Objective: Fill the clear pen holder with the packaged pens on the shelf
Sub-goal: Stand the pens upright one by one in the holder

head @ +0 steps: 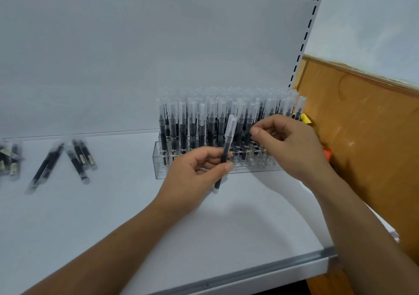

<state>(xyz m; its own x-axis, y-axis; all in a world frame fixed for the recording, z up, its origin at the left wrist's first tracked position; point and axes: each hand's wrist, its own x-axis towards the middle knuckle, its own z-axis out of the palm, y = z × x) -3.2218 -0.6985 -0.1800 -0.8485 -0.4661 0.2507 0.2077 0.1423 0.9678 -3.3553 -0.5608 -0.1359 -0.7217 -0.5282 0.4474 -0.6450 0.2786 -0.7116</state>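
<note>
- A pen (226, 149) is gripped in the left hand (195, 172), tilted, right in front of the clear pen holder (159, 165).
- The right hand (290, 143) is curled; what's pinched, if anything, can't be told.
- Packaged pens (78, 158) are scattered on the shelf (113, 215), off left.

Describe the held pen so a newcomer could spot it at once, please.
On the white shelf, a clear pen holder full of upright pens stands at the right. In front of it, the left hand grips one dark pen. It alone is lifted and tilted, neither standing in the holder nor lying flat like the loose pens.
</note>
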